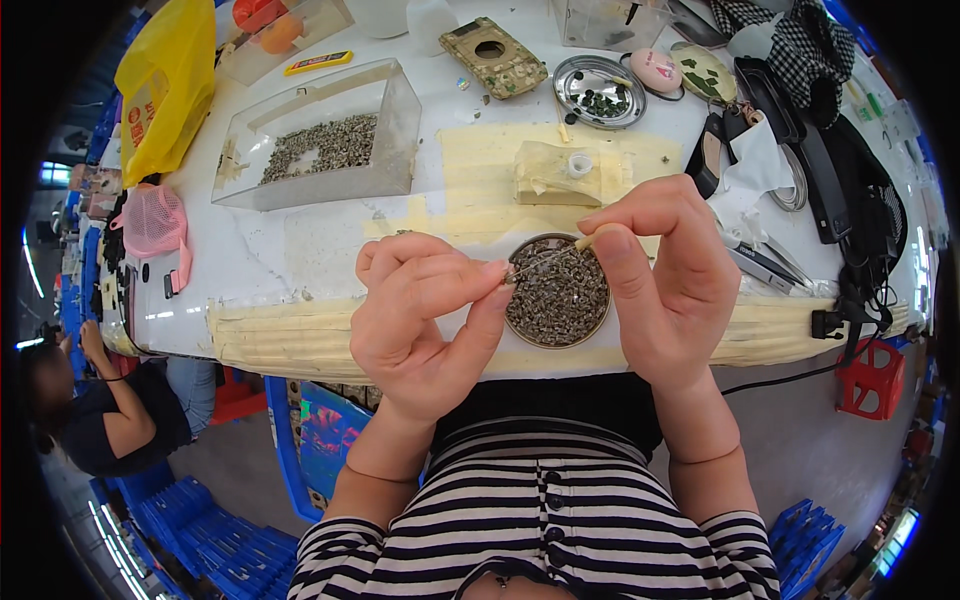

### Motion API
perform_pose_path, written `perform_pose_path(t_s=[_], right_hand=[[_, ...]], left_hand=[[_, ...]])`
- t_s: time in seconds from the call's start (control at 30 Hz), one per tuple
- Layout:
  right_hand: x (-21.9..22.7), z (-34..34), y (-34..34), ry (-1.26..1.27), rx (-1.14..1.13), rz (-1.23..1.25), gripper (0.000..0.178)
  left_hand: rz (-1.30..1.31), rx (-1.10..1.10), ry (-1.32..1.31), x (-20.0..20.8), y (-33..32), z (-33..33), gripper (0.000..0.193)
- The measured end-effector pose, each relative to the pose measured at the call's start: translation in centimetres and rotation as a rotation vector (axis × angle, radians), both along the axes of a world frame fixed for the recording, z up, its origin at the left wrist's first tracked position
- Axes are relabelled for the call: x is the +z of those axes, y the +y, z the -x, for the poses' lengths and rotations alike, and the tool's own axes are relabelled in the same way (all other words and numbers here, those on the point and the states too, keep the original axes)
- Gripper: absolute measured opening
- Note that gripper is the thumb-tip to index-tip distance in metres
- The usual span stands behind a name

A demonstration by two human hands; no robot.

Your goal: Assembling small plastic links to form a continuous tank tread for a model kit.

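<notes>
My left hand (425,315) pinches a tiny metal part (509,274) between thumb and forefinger, its other fingers loosely curled. Thumb and forefinger of my right hand (675,275) close on the yellowish end of a thin needle-like tool (548,261). The tool's shaft slants down to the left and its tip reaches the part at my left fingertips; whether it goes into the part is too small to tell. Both hands hover over a round dish (560,346) filled with small grey metal parts. Behind the dish lies a tape-covered block (540,178) with a small white cap-like piece (579,164) on it.
A clear box (395,150) of similar metal parts stands at the back left, near a pink mesh basket (155,218) and a yellow bag (170,90). Farther back sit a camouflage-patterned case (495,55) and a steel plate (570,70). Tweezers (790,262) and cables are at the right.
</notes>
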State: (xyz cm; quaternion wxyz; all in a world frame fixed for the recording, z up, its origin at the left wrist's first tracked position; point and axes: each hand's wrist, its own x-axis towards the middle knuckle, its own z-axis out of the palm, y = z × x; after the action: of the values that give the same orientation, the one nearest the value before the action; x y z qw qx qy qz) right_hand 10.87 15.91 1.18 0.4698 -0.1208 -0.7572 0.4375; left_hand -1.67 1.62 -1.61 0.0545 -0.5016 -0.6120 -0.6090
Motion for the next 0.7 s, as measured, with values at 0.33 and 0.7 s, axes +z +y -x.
perform_pose_path(t_s=[0.33, 0.7], right_hand=[[0.7, -0.4, 0.3, 0.065, -0.042, 0.267, 0.006], [0.9, 0.6, 3.8, -0.238, -0.391, -0.682, 0.011]], left_hand=[[-0.020, 0.004, 0.022, -0.2, 0.0, 0.1, 0.029], [-0.033, -0.001, -0.037, 0.2, -0.1, -0.2, 0.028]])
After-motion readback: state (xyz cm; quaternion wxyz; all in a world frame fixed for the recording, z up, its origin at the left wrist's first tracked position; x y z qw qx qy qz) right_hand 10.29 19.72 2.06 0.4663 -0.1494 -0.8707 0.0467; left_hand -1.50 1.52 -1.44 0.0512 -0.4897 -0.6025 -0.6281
